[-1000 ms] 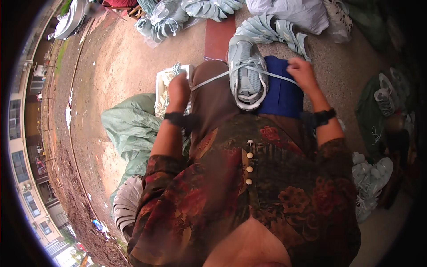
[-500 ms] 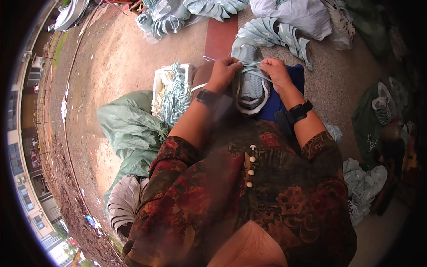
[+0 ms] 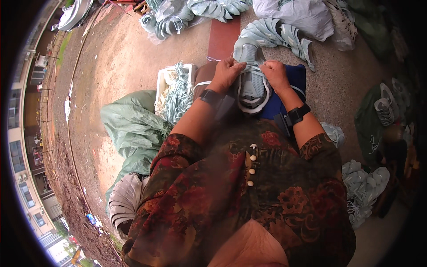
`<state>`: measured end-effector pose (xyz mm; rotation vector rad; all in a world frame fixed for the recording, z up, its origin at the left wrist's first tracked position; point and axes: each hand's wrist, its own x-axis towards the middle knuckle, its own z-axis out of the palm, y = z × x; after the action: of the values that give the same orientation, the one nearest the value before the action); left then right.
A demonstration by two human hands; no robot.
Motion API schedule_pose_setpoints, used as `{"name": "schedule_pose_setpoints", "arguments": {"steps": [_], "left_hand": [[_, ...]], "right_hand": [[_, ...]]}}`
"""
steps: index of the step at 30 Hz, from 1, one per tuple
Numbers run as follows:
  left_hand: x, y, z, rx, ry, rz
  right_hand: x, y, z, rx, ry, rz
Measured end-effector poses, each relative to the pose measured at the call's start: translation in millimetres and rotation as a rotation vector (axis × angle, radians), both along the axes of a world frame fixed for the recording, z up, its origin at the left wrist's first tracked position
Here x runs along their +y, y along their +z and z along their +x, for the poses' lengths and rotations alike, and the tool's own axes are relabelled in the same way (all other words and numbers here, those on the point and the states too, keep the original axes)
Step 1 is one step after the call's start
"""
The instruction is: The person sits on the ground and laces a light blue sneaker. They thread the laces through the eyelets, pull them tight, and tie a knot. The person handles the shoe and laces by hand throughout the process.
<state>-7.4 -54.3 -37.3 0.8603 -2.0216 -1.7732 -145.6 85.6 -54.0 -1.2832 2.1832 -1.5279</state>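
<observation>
Both hands pinch the pale laces at the tongue of a grey-green shoe [image 3: 251, 82] that lies sole-down on the lap, over a dark blue cloth [image 3: 291, 86]. The left hand [image 3: 227, 73] has its fingers curled tight on the laces at one side; the right hand [image 3: 275, 75] is pressed closed on them at the other. The lacing looks to be mid-way, near the upper eyelets; the next pull probably calls for even tension from both sides. The shoe is soft mesh with a paler, smooth rim. Just left of the knee, a white crate [image 3: 171, 86] holds a tangle of pale green laces [image 3: 178, 95]. Crumpled green sacks [image 3: 129, 129] sit beside it, and more shoes [image 3: 362, 187] are heaped to the right.
</observation>
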Motion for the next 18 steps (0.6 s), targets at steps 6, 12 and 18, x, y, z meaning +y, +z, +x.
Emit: {"name": "schedule_pose_setpoints", "arguments": {"steps": [6,12,18], "left_hand": [[0,-9,1,0.015,0.175,-0.296],[-10,6,7,0.236,-0.172,-0.141],[7,8,-10,-0.271,0.084,-0.430]], "right_hand": [[6,12,1,-0.345,0.000,0.180],[7,26,0,-0.444,0.023,0.222],[7,26,-5,-0.054,-0.018,0.409]]}}
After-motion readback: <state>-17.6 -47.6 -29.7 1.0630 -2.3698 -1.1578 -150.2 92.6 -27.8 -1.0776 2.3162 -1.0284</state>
